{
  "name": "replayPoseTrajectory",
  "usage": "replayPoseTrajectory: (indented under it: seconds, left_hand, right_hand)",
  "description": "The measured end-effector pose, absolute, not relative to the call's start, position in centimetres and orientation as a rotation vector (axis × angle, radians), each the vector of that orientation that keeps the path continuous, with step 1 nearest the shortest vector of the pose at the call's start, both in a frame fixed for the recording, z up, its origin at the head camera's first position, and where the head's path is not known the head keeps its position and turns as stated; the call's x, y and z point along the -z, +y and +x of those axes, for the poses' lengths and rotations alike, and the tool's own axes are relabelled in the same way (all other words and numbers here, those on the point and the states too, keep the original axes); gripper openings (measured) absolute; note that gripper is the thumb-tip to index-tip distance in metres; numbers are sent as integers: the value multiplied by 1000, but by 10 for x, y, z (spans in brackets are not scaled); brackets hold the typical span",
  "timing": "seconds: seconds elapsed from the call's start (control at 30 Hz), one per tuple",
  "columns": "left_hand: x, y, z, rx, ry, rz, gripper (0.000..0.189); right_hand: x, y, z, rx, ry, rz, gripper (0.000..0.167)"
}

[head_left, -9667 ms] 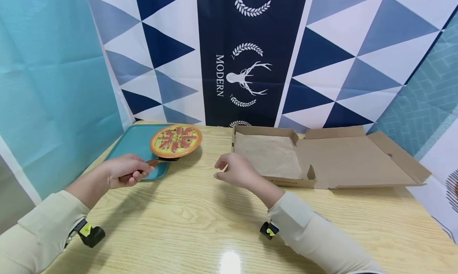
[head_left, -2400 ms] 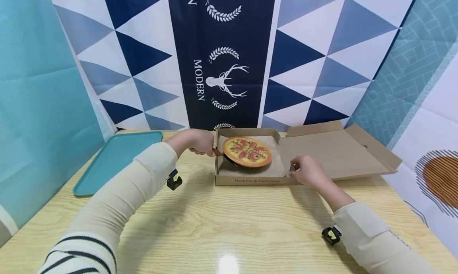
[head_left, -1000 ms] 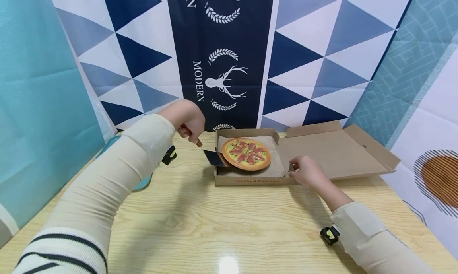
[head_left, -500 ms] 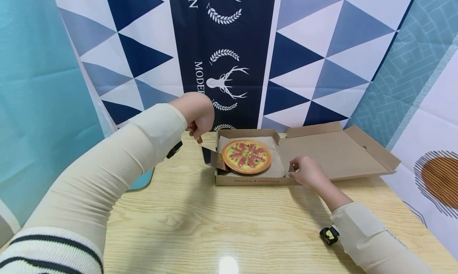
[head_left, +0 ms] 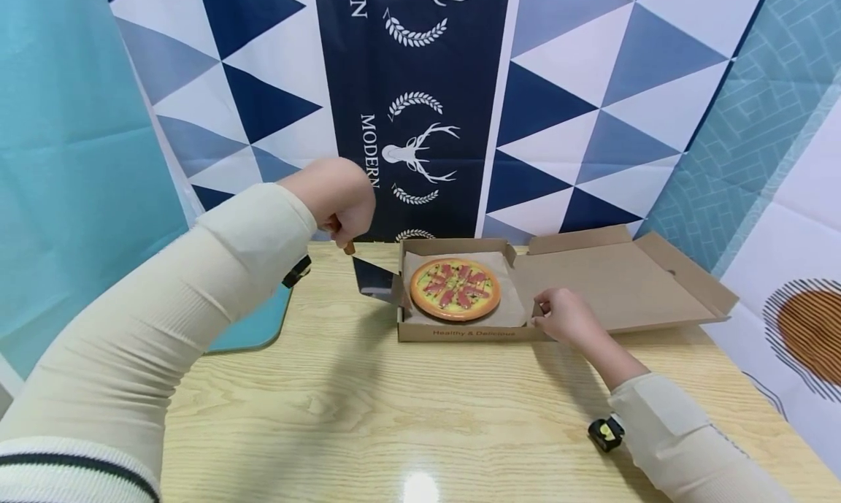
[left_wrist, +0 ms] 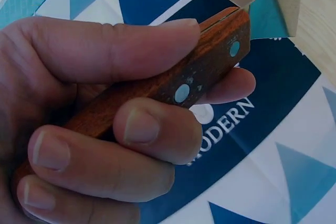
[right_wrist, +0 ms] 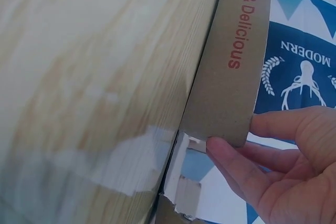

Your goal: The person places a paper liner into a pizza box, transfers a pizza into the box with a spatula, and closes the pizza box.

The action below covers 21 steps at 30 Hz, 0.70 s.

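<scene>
My left hand (head_left: 344, 196) grips the wooden handle (left_wrist: 157, 90) of a pizza spatula, with fingers wrapped round it and thumb along its top. The spatula's shiny flat blade (head_left: 376, 280) slants down at the left wall of the cardboard pizza box (head_left: 417, 333), its end overlapping that wall in the head view. A round pizza (head_left: 455, 290) with an orange crust and red strips lies flat inside, on brown paper (head_left: 506, 269). At the box's front right corner, my right hand (head_left: 563, 315) pinches the front wall between thumb and fingers; the right wrist view shows this close up.
The box's lid (head_left: 591, 284) lies folded out to the right on the wooden table (head_left: 420, 401). A teal tray (head_left: 259, 328) sits at the left, partly hidden by the left arm. A patterned cloth (head_left: 263, 65) hangs behind.
The pizza went from over the tray into the box on the spatula. Since then the blade has slid out leftward from beneath it. My right hand keeps its hold on the box.
</scene>
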State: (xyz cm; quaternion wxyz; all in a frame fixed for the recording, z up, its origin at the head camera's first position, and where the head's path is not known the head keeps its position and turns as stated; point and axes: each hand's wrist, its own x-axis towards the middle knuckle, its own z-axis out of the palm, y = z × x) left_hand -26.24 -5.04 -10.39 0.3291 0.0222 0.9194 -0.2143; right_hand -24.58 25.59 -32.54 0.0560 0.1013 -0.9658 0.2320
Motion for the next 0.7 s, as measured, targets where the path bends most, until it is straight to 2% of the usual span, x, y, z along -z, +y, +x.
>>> replayPoseTrajectory:
  seconds: [0.23, 0.3, 0.43, 0.7]
  left_hand:
    - [119, -97, -266, 508, 2488, 285, 14]
    - [126, -112, -265, 438, 2518, 320, 11]
    - [139, -138, -263, 304, 2547, 387, 19]
    - [162, -173, -263, -9, 2554, 468, 11]
  right_hand:
    - [325, 256, -245, -680, -2944, 309, 33]
    - [326, 255, -245, -676, -2945, 311, 32]
    - [326, 254, -244, -687, -2951, 308, 31]
    - [325, 255, -245, -728, -2941, 286, 34]
